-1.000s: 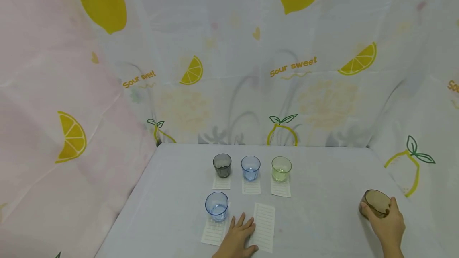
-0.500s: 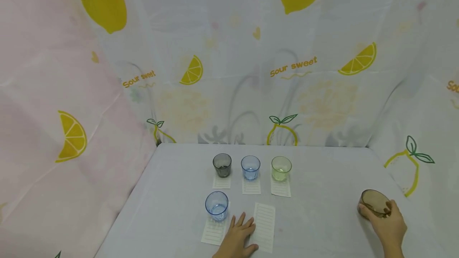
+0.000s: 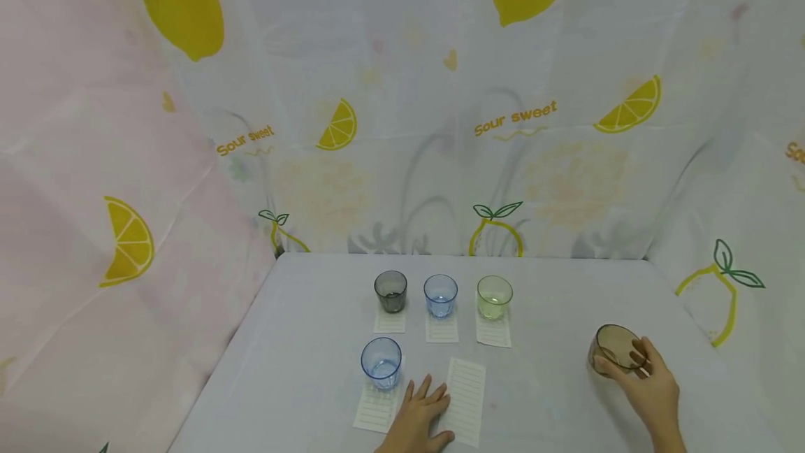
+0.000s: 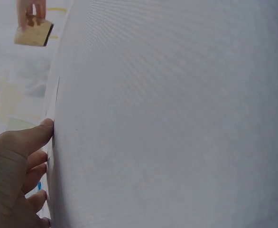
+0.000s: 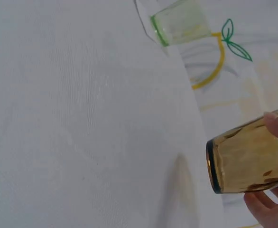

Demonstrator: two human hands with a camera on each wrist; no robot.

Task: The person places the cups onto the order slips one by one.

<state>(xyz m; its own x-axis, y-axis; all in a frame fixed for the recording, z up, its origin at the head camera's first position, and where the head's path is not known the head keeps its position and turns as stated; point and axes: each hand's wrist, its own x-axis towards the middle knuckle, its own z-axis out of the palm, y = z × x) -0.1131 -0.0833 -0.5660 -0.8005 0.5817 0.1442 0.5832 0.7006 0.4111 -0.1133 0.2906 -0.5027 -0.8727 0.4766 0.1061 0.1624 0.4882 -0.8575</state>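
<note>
An amber glass (image 3: 613, 351) is gripped near its rim by my right hand (image 3: 650, 386), held above the table at the right; the right wrist view shows the same amber glass (image 5: 248, 159) raised off the cloth. My left hand (image 3: 415, 421) rests with fingers spread on the table at the left edge of a lined paper slip (image 3: 465, 400). Just left of that hand, a blue glass (image 3: 381, 365) stands on another lined slip (image 3: 375, 407). In the left wrist view the left hand (image 4: 15, 166) lies nearly flat, its fingertips on the tabletop.
Across the back stand a dark grey glass (image 3: 391, 292), a second blue glass (image 3: 440, 297) and a green glass (image 3: 493, 297), each on a lined slip. A white cloth covers the table (image 3: 541, 397). A lemon-print curtain (image 3: 402, 180) hangs behind.
My right hand has carried the amber glass leftward, toward the middle of the table. The left hand and the other glasses have stayed in place.
</note>
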